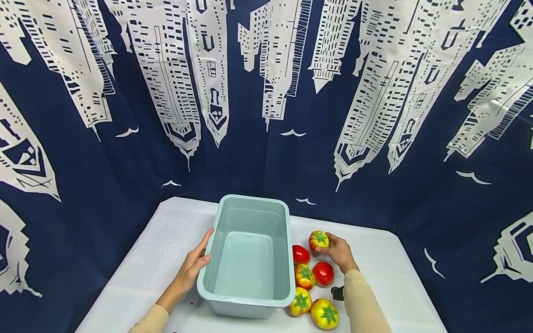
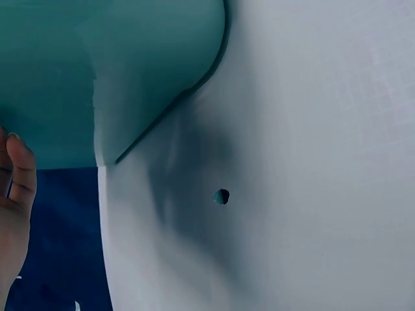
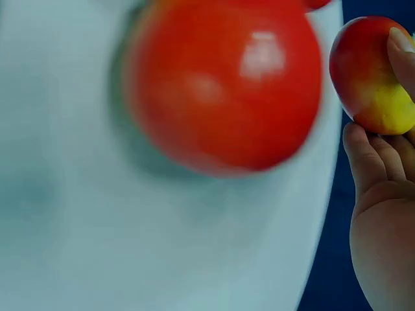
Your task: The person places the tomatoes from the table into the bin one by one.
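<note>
My right hand (image 1: 339,252) holds a red-and-yellow tomato (image 1: 319,240) with a green star-shaped top, at the right of the pale green tub. The right wrist view shows the thumb on one side of this tomato (image 3: 369,78) and the fingers beneath it. In the head view my left hand (image 1: 190,268) lies along the left side of the tub (image 1: 245,302), fingers extended and thumb at the rim. Part of that hand (image 2: 14,188) appears at the edge of the left wrist view, against the tub's wall (image 2: 142,71). The tub's inside holds nothing.
Right of the tub on the white table (image 1: 387,277) sit several more tomatoes: a red one (image 1: 323,274), another red one (image 1: 300,255), and several yellowish ones such as the nearest (image 1: 325,314). A dark blue cloth (image 1: 266,171) with white buildings hangs behind.
</note>
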A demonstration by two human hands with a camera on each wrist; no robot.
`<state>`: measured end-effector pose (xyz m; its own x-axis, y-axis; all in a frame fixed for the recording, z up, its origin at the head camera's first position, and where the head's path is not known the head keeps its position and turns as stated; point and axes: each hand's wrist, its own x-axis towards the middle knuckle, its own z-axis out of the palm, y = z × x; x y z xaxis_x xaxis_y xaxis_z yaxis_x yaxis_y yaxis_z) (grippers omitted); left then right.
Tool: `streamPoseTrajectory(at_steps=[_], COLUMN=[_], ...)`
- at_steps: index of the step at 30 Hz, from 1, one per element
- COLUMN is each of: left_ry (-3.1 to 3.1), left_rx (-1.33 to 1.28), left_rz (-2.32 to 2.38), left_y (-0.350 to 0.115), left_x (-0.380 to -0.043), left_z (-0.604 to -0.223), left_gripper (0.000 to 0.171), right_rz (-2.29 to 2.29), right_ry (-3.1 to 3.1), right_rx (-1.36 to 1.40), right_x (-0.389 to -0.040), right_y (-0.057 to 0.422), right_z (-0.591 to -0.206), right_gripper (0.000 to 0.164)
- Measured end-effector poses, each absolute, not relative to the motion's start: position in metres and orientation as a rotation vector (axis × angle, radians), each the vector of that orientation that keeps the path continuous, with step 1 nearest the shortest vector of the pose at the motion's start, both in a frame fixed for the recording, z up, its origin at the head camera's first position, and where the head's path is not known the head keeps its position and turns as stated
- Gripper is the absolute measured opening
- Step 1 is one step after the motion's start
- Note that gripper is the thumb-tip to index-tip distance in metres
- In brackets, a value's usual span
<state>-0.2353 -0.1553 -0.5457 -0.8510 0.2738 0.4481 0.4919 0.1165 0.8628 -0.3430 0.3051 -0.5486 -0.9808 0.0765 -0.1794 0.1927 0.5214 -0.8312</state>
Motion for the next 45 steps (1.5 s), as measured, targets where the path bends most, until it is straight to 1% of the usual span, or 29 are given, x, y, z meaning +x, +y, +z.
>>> streamPoseTrajectory(at_steps=[7, 12, 19, 24, 33, 45], left_ry=[-2.235, -2.244, -2.23, -2.231, -2.234, -2.199], left_rx=[-0.718, -0.718, -0.718, -0.718, -0.686, -0.735], left_rz=[-1.797, -1.813, -1.806, -1.808, -1.787, -1.781], left_y=[-0.156, -0.156, -0.159, -0.158, -0.156, -0.153], left_x=[-0.236, -0.235, -0.234, -0.235, -0.237, -0.238], left_z=[-0.545, -0.546, -0.549, -0.549, -0.547, -0.549], left_gripper=[0.064, 0.064, 0.064, 0.063, 0.062, 0.063], right_rz=[-1.498, -1.517, -1.561, -1.583, -1.65, -1.637], right_ry=[2.659, 2.653, 2.634, 2.597, 2.522, 2.488], right_rx=[0.154, 0.122, 0.018, -0.056, -0.236, -0.344], right_x=[-0.35, -0.351, -0.356, -0.359, -0.363, -0.363], right_y=[0.307, 0.308, 0.292, 0.27, 0.209, 0.145], right_z=[-0.508, -0.489, -0.46, -0.438, -0.4, -0.398], right_gripper=[0.082, 0.084, 0.083, 0.08, 0.077, 0.073])
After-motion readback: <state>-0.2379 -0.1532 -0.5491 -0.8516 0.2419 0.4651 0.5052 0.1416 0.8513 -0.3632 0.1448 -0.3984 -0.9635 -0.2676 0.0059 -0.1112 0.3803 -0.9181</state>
